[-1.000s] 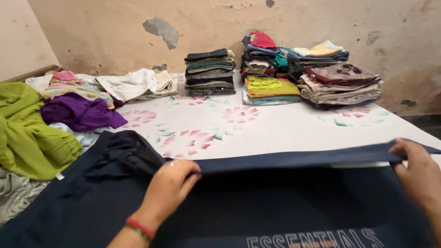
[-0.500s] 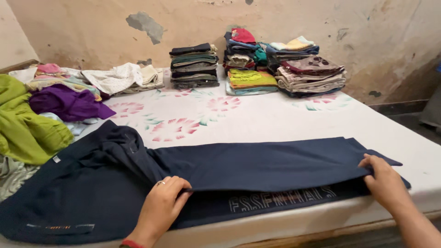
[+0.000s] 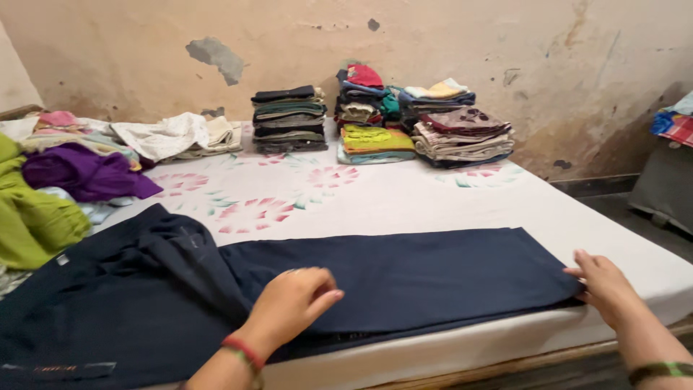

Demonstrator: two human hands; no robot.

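Navy cloth, plain weave, matte: dark blue trousers laid flat across near edge of bed, legs folded one over the other and running rightward to hems at right edge. Upper leg smooth, nearly crease-free; waist end at left bunched and rumpled, with small pale label near lower left corner. Narrow strip of lower layer showing beneath front edge.

Left hand resting palm down on middle of folded leg, fingers together and slightly curled, pressing fabric flat, nothing pinched. Red bangle at wrist.

Right hand at hem end, fingers extended and loosely spread on cloth edge; whether fabric is pinched beneath, cannot tell. Green bangle on forearm.

Bed sheet white with pink flower print. Behind: stacks of folded clothes against peeling wall. At left: loose heap with purple garment and green garment.
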